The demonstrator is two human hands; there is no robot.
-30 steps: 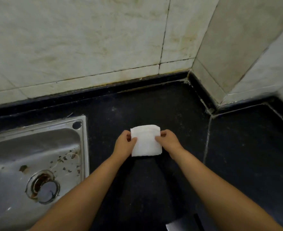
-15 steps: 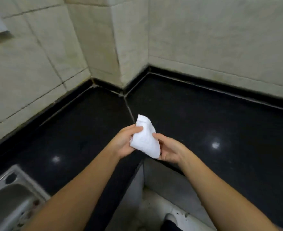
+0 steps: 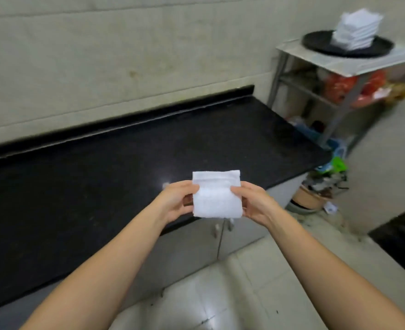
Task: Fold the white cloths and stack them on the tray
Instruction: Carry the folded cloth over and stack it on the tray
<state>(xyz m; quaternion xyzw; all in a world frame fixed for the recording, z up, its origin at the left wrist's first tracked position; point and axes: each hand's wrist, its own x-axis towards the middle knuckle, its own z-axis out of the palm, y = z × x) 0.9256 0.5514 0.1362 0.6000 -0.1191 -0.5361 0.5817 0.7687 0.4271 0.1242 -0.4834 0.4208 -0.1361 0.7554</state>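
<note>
A folded white cloth (image 3: 217,195), a small square, is held in the air over the front edge of the black counter. My left hand (image 3: 176,201) pinches its left side and my right hand (image 3: 256,202) pinches its right side. Far off at the upper right, a round black tray (image 3: 315,42) rests on a small metal-framed table (image 3: 363,64). On the tray stands a stack of several folded white cloths (image 3: 356,29).
The black counter (image 3: 101,186) runs along a tiled wall, with grey cabinet doors (image 3: 196,246) under it. The table's lower shelves hold red bags (image 3: 346,88) and clutter. A pot and litter (image 3: 315,194) sit on the floor between counter and table. A dark surface (image 3: 403,236) is at right.
The view has swung right, from the sink corner to the counter's end and the tray table. The cloth left the counter, hung crumpled between my hands, and is now held flat and square.
</note>
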